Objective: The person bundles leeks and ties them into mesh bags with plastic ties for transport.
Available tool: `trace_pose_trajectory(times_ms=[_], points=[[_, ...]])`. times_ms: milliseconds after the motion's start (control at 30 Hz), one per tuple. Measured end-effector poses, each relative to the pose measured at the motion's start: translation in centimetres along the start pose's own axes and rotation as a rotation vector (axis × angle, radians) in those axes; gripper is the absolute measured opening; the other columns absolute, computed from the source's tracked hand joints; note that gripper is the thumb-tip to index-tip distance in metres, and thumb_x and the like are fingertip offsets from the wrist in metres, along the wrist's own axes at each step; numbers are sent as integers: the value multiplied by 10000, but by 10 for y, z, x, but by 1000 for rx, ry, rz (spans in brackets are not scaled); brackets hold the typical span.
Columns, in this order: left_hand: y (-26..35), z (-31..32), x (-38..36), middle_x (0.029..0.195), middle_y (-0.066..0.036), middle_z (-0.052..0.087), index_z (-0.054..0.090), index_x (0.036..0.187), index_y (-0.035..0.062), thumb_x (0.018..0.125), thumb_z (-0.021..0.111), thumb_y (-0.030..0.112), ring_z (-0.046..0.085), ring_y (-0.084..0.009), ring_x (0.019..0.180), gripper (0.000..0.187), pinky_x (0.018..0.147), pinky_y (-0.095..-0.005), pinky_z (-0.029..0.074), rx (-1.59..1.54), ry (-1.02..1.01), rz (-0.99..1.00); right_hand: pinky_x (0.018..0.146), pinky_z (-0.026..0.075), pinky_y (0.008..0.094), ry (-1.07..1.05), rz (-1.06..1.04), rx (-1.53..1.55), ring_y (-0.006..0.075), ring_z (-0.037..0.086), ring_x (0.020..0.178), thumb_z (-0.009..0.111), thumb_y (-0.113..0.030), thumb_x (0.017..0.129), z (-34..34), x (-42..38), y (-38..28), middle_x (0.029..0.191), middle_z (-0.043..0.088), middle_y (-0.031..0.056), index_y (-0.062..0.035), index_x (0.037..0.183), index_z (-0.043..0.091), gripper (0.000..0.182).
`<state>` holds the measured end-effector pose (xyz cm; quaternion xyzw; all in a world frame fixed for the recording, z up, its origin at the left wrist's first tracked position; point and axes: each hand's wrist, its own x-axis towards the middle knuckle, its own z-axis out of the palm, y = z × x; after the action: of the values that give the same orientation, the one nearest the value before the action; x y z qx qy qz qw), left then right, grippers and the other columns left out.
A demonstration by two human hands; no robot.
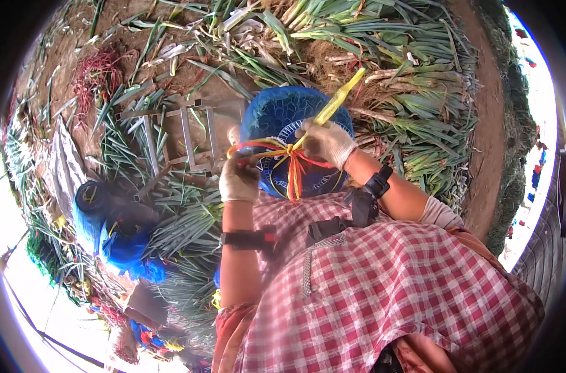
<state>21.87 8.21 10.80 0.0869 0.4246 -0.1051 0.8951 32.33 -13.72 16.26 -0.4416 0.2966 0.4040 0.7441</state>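
Both of my hands wear pale work gloves. My left hand [239,177] is closed on the red and orange end of some plastic twine [293,174]. My right hand [329,143] pinches a flat yellow strip of the same twine, whose free end [342,96] sticks up to the right. Between the hands the yellow, orange and red strands meet in a knot [290,149], with loose ends hanging below it. Just behind the knot, in front of my lap, stands a round blue wrapped bundle [264,112] with green showing at its top.
Heaps of leeks or large green onions [413,118] cover the ground ahead and to the right. A metal frame [187,133] lies left of the bundle. Rolls of blue plastic [100,208] stand further left. A tangle of red twine [96,74] lies at upper left.
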Motion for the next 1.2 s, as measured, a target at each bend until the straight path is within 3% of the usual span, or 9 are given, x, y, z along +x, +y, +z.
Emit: trace_pose_trajectory(times_ms=[133, 233, 267, 333, 467, 633, 933, 1067, 1200], points=[[8, 35, -16, 921, -75, 574, 517, 978, 37, 812, 580, 285, 568, -146, 701, 305, 520, -223, 476, -147, 206, 218, 592, 508, 340, 46, -16, 48, 211, 579, 634, 467, -268, 900, 0, -4, -19, 844, 584, 123, -36, 900, 529, 240], [4, 30, -10, 958, -134, 567, 497, 1021, -13, 751, 664, 339, 586, -181, 720, 474, 602, -292, 488, 835, 560, 373, 584, 511, 324, 14, 22, -43, 210, 583, 607, 451, -284, 904, 1, -22, -22, 788, 589, 111, -27, 876, 536, 272], [3, 30, -8, 984, -160, 563, 491, 1073, 10, 754, 661, 292, 592, -236, 727, 458, 658, -345, 484, 1457, 759, 774, 584, 511, 324, 14, 22, -42, 210, 583, 607, 451, -284, 904, -3, -26, -21, 788, 589, 111, -27, 876, 536, 272], [-16, 59, -28, 1006, -156, 559, 529, 1055, 58, 752, 655, 253, 591, -284, 790, 381, 722, -366, 476, 1489, 750, 941, 560, 511, 317, -75, 213, -220, 201, 577, 564, 457, -290, 901, -9, -32, -16, 734, 590, 92, -33, 836, 548, 280], [-40, 83, -32, 1044, -72, 571, 620, 959, 140, 748, 641, 260, 586, -291, 879, 244, 744, -372, 474, 1901, 99, 789, 557, 509, 298, 56, 187, -296, 181, 592, 573, 465, -302, 895, 6, -49, 2, 728, 608, 86, -37, 815, 577, 298], [-53, 92, -11, 943, -114, 616, 654, 941, 133, 742, 597, 456, 601, -286, 857, 384, 751, -367, 472, 2123, 242, 212, 605, 495, 275, 17, 203, -394, 157, 600, 637, 514, -284, 875, 14, -48, 2, 751, 619, 61, -13, 877, 587, 281], [-49, 87, 4, 773, -150, 644, 676, 857, 65, 739, 586, 380, 627, -254, 736, 348, 701, -334, 471, 1999, 242, 192, 595, 485, 256, 44, 163, -499, 127, 584, 620, 514, -301, 872, 10, -47, 0, 736, 610, 39, -25, 870, 596, 288], [-58, 64, 11, 713, -29, 611, 661, 860, 16, 788, 626, 200, 532, -88, 596, 201, 567, -212, 436, 746, 261, 364, 567, 487, 276, 66, 202, -472, 142, 581, 595, 490, -309, 882, 8, -45, 1, 724, 603, 43, -42, 829, 594, 291], [-26, 57, -2, 662, 12, 555, 608, 843, 64, 833, 603, 229, 435, -65, 497, 165, 437, -187, 331, 360, 143, 51, 550, 487, 274, 100, 208, -452, 155, 585, 583, 486, -310, 884, 13, -45, -2, 724, 605, 60, -41, 823, 580, 291]])
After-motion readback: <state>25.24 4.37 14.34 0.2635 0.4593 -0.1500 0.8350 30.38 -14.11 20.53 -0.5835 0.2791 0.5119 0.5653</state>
